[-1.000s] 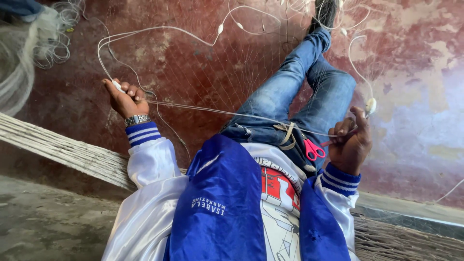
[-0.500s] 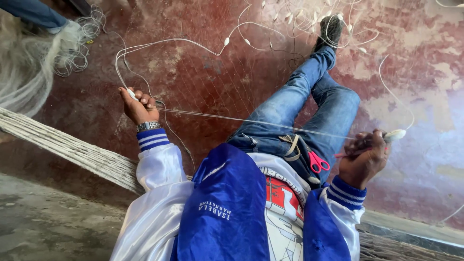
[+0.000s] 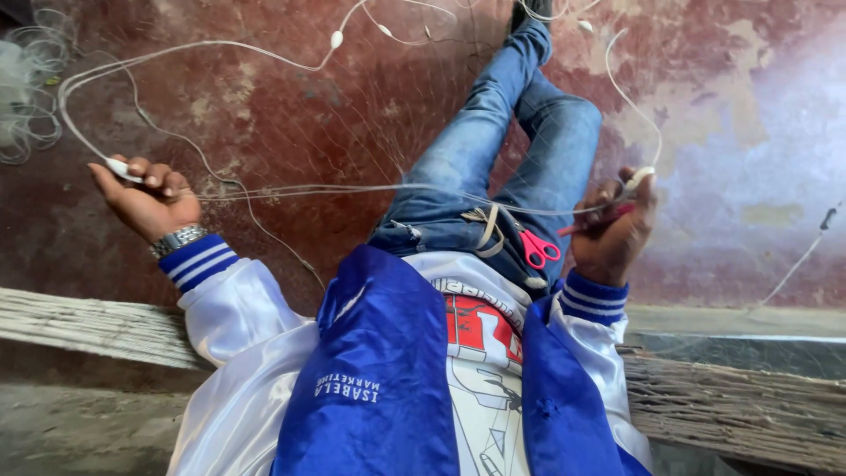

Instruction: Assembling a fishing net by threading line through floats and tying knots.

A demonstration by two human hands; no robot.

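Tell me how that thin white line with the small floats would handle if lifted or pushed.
Probably floppy: the white line sags and loops between the left hand and right hand, straight only where pulled taut. Likely light, since fingertips alone carry it. Apt to snag: it crosses fine netting and coils at the left.

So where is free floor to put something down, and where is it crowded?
Bare red floor lies between the left hand and the jeans, under fine netting. A paler patch opens beyond the right hand. The lap is crowded: taut line, pink-handled scissors.
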